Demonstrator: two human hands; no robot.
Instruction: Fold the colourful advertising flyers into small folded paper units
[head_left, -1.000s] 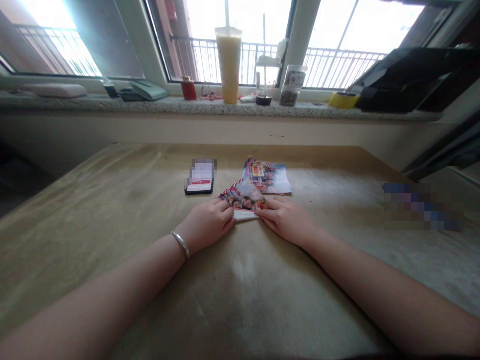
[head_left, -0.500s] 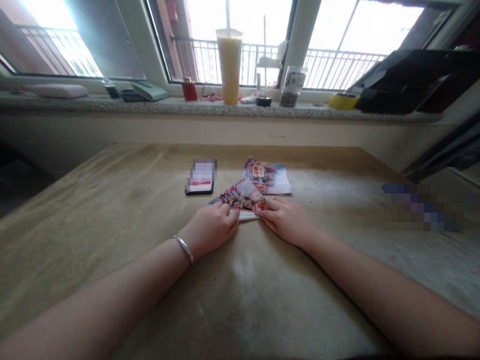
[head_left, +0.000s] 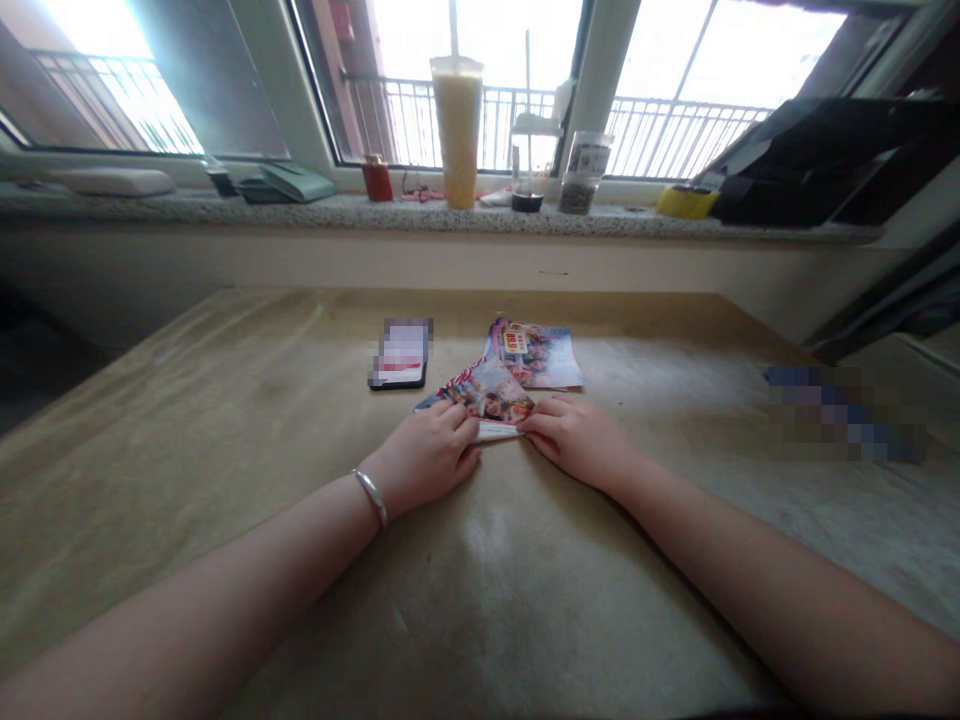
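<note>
A colourful printed sheet of paper (head_left: 491,388) lies on the table between my hands, with a white folded strip along its near edge. My left hand (head_left: 431,447), with a silver bangle at the wrist, presses on the strip's left part with bent fingers. At the right end of that edge, my right hand (head_left: 574,437) pinches the paper between thumb and fingers. Just behind, more printed leaflets (head_left: 551,355) lie flat, partly overlapped by the sheet. My palms cover the near corners of the paper.
A phone (head_left: 403,352) lies left of the paper on the table (head_left: 480,600). A blurred dark strip-like thing (head_left: 844,412) is at the far right. On the stone windowsill (head_left: 300,218) stand a tall cup of yellow drink (head_left: 457,135), a red bottle (head_left: 377,178) and a clear jar (head_left: 583,175).
My left fingers have shifted slightly on the folded edge, the thumb now lower and apart from them. The right hand has moved a little to the right along the paper.
</note>
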